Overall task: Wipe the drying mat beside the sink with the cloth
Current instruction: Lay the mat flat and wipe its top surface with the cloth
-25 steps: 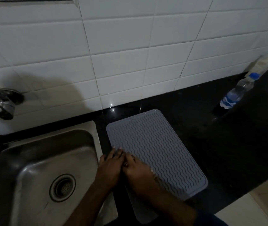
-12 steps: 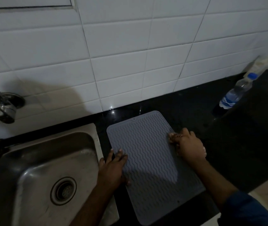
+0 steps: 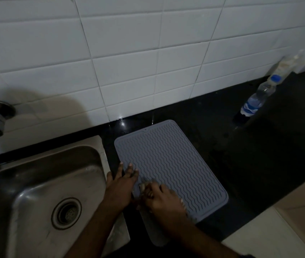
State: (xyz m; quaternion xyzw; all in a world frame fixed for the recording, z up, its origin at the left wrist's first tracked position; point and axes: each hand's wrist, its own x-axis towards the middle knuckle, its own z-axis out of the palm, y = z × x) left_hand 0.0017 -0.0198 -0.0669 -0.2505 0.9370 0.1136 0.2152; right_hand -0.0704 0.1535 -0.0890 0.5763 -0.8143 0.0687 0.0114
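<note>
Change: since half a second ago the right hand (image 3: 163, 199) has swept from the mat's 3 o'clock edge back to its 8 o'clock part, beside the left hand (image 3: 122, 185); the mat has not shifted.
Sink: the steel sink (image 3: 42, 192), smooth and dully shiny, lies at 9 o'clock of the mat.
Left hand: fingers straight and spread, pressing the mat's sink-side edge flat.
Mat: the grey drying mat (image 3: 170, 164) is a round-cornered rectangle ribbed with wavy ridges, on the glossy black desk (image 3: 259, 164); its long axis runs from 7 to 1 o'clock.
Right hand: fingers curled down on the mat; the cloth cannot be made out under it.
Coming move: unwiped mat stretches toward 1 o'clock; the right hand looks nearer.
</note>
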